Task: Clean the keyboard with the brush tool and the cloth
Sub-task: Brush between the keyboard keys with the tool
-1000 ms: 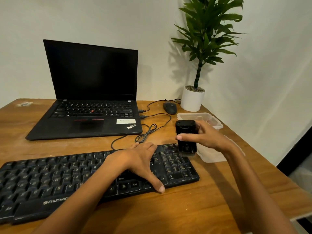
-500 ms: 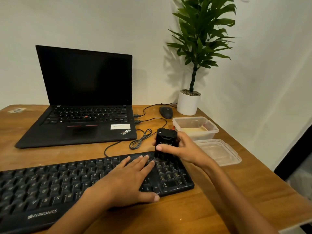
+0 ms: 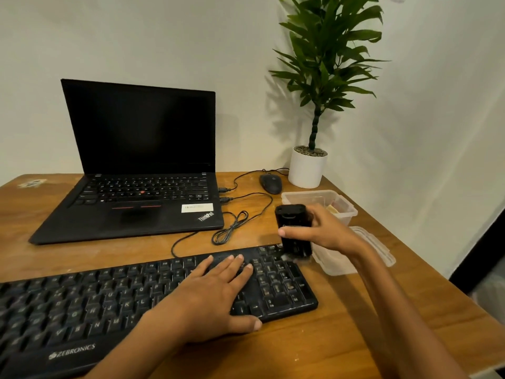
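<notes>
A black Zebronics keyboard (image 3: pixel 114 299) lies along the front of the wooden desk (image 3: pixel 314 346). My left hand (image 3: pixel 210 294) rests flat on its right half, fingers spread, thumb at the front edge. My right hand (image 3: pixel 328 231) grips a black boxy brush tool (image 3: pixel 293 228) upright, its lower end touching the keyboard's far right corner above the number pad. The bristles are blurred. I cannot make out a cloth for certain; something pale lies in the plastic box (image 3: pixel 344 207).
An open black laptop (image 3: pixel 136 165) sits behind the keyboard, with cables (image 3: pixel 232 228) coiled between them. A black mouse (image 3: pixel 270 183) and a white potted plant (image 3: pixel 307 168) stand at the back right. A clear lid (image 3: pixel 377 247) lies by the desk's right edge.
My right hand has carried the brush tool from the number pad's upper left back to the far right corner. My left hand has flattened with fingers extended on the keys. My view has shifted.
</notes>
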Tool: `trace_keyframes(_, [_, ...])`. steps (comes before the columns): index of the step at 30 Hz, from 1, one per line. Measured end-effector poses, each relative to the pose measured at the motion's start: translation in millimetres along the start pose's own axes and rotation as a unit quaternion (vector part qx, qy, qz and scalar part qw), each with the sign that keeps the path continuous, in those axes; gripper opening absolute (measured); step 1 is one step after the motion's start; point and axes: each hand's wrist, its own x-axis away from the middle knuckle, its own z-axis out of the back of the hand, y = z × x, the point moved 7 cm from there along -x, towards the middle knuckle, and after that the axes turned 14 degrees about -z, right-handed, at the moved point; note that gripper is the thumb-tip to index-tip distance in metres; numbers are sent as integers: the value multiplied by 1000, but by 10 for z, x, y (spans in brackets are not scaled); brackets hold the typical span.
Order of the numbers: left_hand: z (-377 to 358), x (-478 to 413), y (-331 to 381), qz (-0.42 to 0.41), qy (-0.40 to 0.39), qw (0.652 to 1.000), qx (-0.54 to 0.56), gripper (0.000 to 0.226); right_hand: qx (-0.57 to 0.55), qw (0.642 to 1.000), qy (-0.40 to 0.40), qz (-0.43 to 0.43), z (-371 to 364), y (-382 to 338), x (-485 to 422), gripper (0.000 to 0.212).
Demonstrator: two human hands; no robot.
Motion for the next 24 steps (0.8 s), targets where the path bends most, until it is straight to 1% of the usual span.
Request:
trace_keyframes(2, [11, -4, 6, 1, 0, 1000, -2, 89, -4, 999, -6, 37, -108, -153, 28, 20])
trace_keyframes(4, [10, -5, 1, 1, 0, 1000, -3, 89, -22, 997, -35, 64, -364, -221, 26, 20])
trace_keyframes(6, [1, 4, -2, -1, -2, 1000, -5, 90, -34, 997, -34, 54, -437, -148, 18, 24])
trace_keyframes(9, [2, 13, -13, 0, -7, 1000, -4, 90, -46, 999, -4, 2, -129, -6, 52, 26])
trace_keyframes(11, [54, -12, 14, -7, -7, 1000, -12, 89, -31, 999, 19, 4, 62, -4, 77, 23])
trace_keyframes(12, [86, -34, 51, -16, -1, 1000, -16, 90, -47, 998, 29, 12, 94, -20, 70, 23])
trace_keyframes(13, [104, -58, 96, -27, 9, 999, -15, 90, -75, 996, 34, 25, 80, -61, 69, 26])
trace_keyframes(14, [107, -81, 142, -36, 21, 999, -9, 91, -105, 993, 33, 38, 41, -69, 40, 35])
trace_keyframes(15, [84, -95, 183, -41, 31, 999, -3, 91, -119, 992, 30, 42, -36, -58, 2, 45])
trace_keyframes(16, [49, -103, 211, -43, 39, 998, 1, 91, -115, 992, 24, 39, -128, -35, -32, 46])
trace_keyframes(18, [-6, -98, 217, -41, 59, 997, -3, 88, -73, 997, 7, 20, -239, -20, -73, 32])
trace_keyframes(19, [-17, -91, 209, -41, 68, 997, -5, 86, -42, 999, 6, 12, -224, -32, -76, 28])
trace_keyframes(21, [-25, -86, 208, -42, 77, 996, -4, 84, 13, 999, 35, 9, -66, -79, -102, 27])
trace_keyframes(23, [-32, -95, 217, -44, 74, 996, 5, 84, -11, 998, 54, 19, 24, -139, -105, 23])
trace_keyframes(24, [-35, -101, 216, -44, 74, 996, 15, 84, -42, 998, 42, 29, -25, -165, -111, 23])
